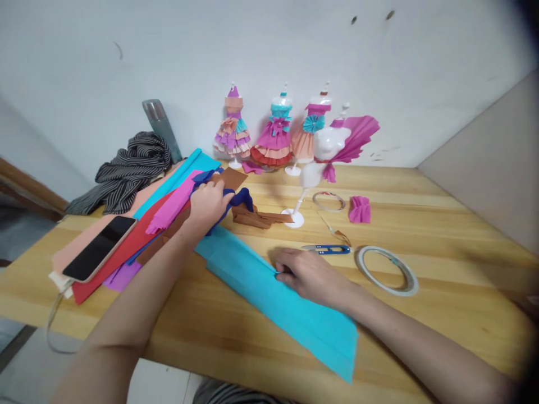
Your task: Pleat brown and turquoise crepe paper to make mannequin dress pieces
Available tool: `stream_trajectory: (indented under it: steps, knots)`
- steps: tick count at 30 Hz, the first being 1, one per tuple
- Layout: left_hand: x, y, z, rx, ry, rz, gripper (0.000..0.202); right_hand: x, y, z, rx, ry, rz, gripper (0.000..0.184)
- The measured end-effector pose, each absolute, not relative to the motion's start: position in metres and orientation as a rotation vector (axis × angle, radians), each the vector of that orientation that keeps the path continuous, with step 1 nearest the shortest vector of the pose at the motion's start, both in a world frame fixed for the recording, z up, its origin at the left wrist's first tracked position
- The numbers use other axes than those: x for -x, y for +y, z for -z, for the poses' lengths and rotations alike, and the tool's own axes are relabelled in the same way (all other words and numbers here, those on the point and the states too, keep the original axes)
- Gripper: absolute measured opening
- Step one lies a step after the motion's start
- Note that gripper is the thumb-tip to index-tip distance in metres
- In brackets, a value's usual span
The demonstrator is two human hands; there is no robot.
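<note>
A long turquoise crepe paper sheet (290, 306) lies diagonally across the wooden table (442, 235). My right hand (309, 275) rests on it with fingers bent, pinching its upper edge. My left hand (208, 205) reaches to the pile of coloured paper sheets (138, 230) and closes on a dark blue piece (241, 199). A crumpled brown paper strip (252, 217) lies just right of that hand.
A phone (99, 248) lies on the paper pile. Blue snips (326, 249), a tape ring (387, 270), a smaller tape roll (328, 201) and a pink paper bit (360, 209) lie right of centre. Several small mannequins with paper dresses (273, 137) stand by the wall, beside striped cloth (126, 168) and a grey bottle (162, 128).
</note>
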State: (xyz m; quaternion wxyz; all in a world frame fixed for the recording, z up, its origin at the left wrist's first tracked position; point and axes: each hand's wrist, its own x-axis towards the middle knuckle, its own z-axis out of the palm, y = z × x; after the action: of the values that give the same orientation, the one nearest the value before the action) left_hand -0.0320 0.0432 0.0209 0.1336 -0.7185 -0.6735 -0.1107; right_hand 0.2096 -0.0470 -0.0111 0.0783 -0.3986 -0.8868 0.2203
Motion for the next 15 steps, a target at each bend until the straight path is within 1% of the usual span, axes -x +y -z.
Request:
stream_trajectory:
  steps: [2,3,6,8,9,10,11,13,14,15]
  knots:
    - [0.027,0.039,-0.028,2.115,-1.855,0.423,0.039,-0.213,-0.045,0.008,1.216,-2.623,-0.678,0.014]
    - [0.024,0.035,-0.033,2.16,-1.781,0.505,0.038,-0.216,-0.044,0.005,1.218,-2.578,-0.737,0.014]
    - [0.011,0.017,-0.047,2.474,-1.549,0.723,0.026,-0.222,-0.039,-0.004,1.2,-2.359,-1.015,0.014]
    - [0.0,0.0,-0.053,2.902,-1.408,0.658,0.021,-0.226,-0.036,-0.009,1.197,-2.229,-1.134,0.013]
    - [-0.006,-0.01,-0.054,3.066,-1.339,0.638,0.022,-0.227,-0.034,-0.011,1.2,-2.185,-1.156,0.012]
    - [-0.011,-0.019,-0.055,3.202,-1.214,0.615,0.031,-0.229,-0.032,-0.012,1.201,-2.156,-1.157,0.01]
    - [-0.016,-0.027,-0.055,3.334,-1.035,0.52,0.047,-0.23,-0.03,-0.014,1.188,-2.12,-1.178,0.009]
    - [-0.023,-0.039,-0.054,3.449,-0.846,0.414,0.081,-0.234,-0.027,-0.016,1.093,-2.026,-1.331,0.013]
    - [-0.025,-0.042,-0.055,3.482,-0.834,0.367,0.091,-0.236,-0.025,-0.017,1.022,-1.96,-1.459,0.017]
    - [-0.025,-0.043,-0.056,3.521,-0.854,0.341,0.096,-0.238,-0.023,-0.018,0.949,-1.885,-1.605,0.021]
